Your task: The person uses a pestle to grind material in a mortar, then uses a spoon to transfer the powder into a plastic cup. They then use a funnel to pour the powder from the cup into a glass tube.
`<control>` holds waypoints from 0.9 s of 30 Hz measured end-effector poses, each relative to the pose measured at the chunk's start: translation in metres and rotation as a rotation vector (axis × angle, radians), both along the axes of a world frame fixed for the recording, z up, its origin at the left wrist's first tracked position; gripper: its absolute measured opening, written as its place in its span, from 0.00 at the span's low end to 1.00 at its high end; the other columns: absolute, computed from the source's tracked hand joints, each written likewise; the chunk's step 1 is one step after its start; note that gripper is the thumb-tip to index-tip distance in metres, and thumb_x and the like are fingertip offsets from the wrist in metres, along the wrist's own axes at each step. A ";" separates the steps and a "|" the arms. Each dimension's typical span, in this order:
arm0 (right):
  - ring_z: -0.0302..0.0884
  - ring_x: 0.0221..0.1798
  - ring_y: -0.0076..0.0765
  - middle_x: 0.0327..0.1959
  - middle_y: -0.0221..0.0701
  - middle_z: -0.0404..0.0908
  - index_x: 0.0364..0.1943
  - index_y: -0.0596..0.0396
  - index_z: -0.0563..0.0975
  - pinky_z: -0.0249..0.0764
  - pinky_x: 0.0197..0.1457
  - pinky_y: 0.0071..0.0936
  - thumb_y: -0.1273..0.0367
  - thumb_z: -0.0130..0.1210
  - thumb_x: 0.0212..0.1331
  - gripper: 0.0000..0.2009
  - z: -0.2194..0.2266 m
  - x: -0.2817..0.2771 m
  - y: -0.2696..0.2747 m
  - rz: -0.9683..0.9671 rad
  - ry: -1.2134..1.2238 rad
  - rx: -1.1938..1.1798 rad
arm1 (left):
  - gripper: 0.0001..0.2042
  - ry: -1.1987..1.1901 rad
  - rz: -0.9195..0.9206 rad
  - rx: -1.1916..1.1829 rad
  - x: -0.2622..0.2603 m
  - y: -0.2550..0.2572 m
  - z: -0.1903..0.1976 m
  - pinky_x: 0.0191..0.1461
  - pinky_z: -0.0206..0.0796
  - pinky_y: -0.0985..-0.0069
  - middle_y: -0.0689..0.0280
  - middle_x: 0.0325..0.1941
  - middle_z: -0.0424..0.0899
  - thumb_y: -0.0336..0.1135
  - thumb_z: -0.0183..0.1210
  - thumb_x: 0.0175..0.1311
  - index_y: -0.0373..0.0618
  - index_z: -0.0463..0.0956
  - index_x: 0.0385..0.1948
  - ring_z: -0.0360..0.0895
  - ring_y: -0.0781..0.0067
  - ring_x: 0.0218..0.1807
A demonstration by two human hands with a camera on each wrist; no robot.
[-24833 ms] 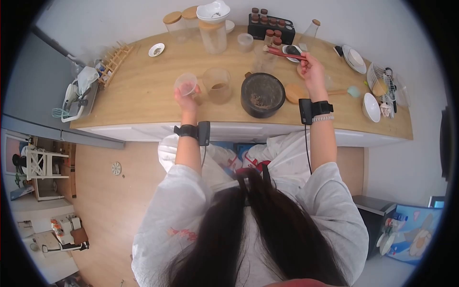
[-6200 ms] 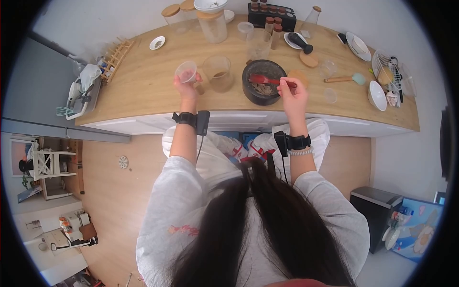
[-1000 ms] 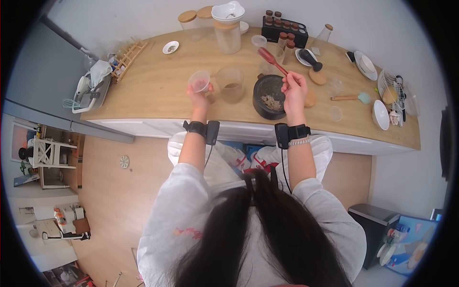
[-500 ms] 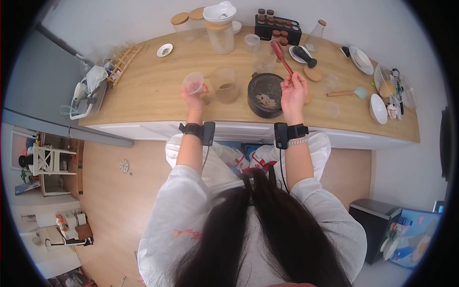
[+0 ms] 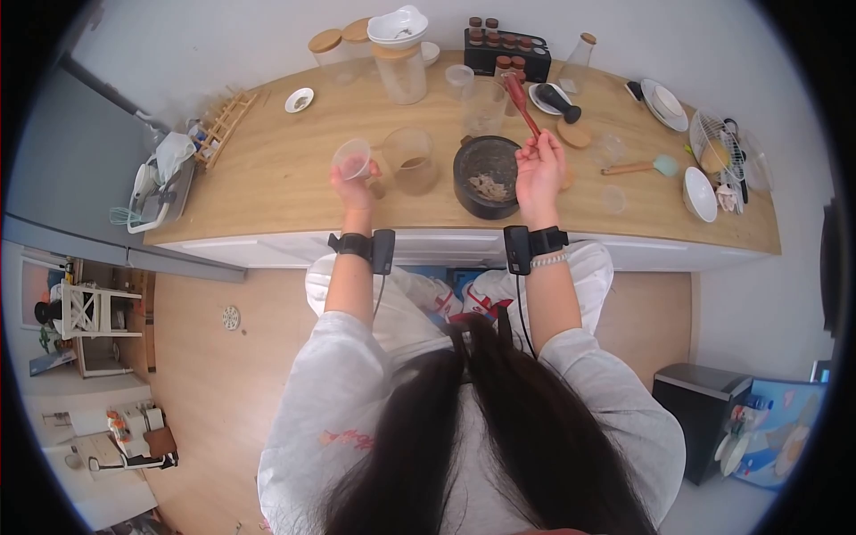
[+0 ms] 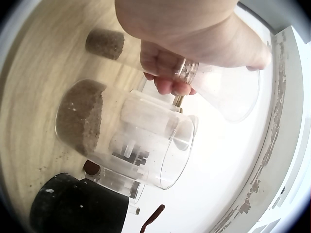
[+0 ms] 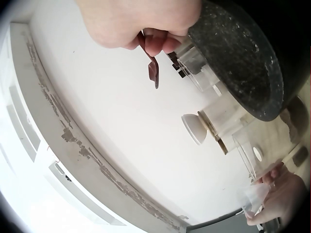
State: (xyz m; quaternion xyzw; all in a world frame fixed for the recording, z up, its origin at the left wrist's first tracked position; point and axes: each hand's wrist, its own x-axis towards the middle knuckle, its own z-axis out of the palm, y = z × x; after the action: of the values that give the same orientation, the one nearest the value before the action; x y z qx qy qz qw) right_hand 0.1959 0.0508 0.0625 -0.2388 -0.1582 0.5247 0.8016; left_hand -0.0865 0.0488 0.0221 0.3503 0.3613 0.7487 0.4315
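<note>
- The spoon (image 5: pixel 517 95) has been lifted out of the mortar (image 5: pixel 467 192) and is held up near its far side, its bowl pointed away from the person.
- Its handle is pinched between the right hand's (image 5: pixel 539 174) thumb and fingers; whether anything is carried in the bowl cannot be told.
- By this, scooping or stirring seems to be paused: no contact is made with the pale flakes (image 5: pixel 490 188) left in the mortar.
- The funnel (image 5: pixel 354 159) is kept by the left hand (image 5: pixel 355 191) at the neck of a clear bottle (image 6: pixel 104 44), the fingers curled round it.
- Brown powder is seen in the bottle and in the beaker (image 5: pixel 408 153), which is set between left hand and mortar.
- The pestle (image 5: pixel 559 104) is laid across a dish (image 5: pixel 537 96) beyond the mortar, used by neither hand.
</note>
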 end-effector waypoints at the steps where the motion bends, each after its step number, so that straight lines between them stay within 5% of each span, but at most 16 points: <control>1: 0.69 0.26 0.24 0.27 0.30 0.73 0.39 0.55 0.69 0.67 0.30 0.22 0.70 0.50 0.60 0.07 0.000 0.000 0.000 0.001 0.001 0.001 | 0.27 0.002 -0.001 0.002 0.000 0.000 0.000 0.27 0.61 0.69 0.60 0.17 0.71 0.55 0.29 0.57 0.38 0.70 0.26 0.68 0.64 0.21; 13: 0.69 0.27 0.24 0.27 0.31 0.73 0.41 0.56 0.68 0.67 0.30 0.23 0.68 0.49 0.61 0.08 0.001 0.007 0.000 0.033 0.060 -0.048 | 0.26 0.005 -0.011 0.011 0.000 0.000 0.002 0.26 0.61 0.69 0.59 0.17 0.70 0.56 0.30 0.57 0.40 0.69 0.27 0.68 0.64 0.20; 27: 0.70 0.29 0.27 0.29 0.33 0.74 0.38 0.60 0.70 0.69 0.34 0.26 0.68 0.46 0.60 0.09 -0.042 0.098 0.059 0.140 0.050 -0.210 | 0.28 0.007 -0.043 0.037 -0.003 0.002 -0.003 0.27 0.61 0.69 0.60 0.17 0.70 0.58 0.30 0.57 0.41 0.69 0.28 0.68 0.65 0.21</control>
State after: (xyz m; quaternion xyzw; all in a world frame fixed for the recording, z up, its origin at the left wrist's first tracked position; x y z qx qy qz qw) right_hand 0.2940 0.1097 0.0204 -0.2964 -0.0985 0.5987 0.7376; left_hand -0.0890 0.0505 0.0191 0.3685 0.3414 0.7445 0.4398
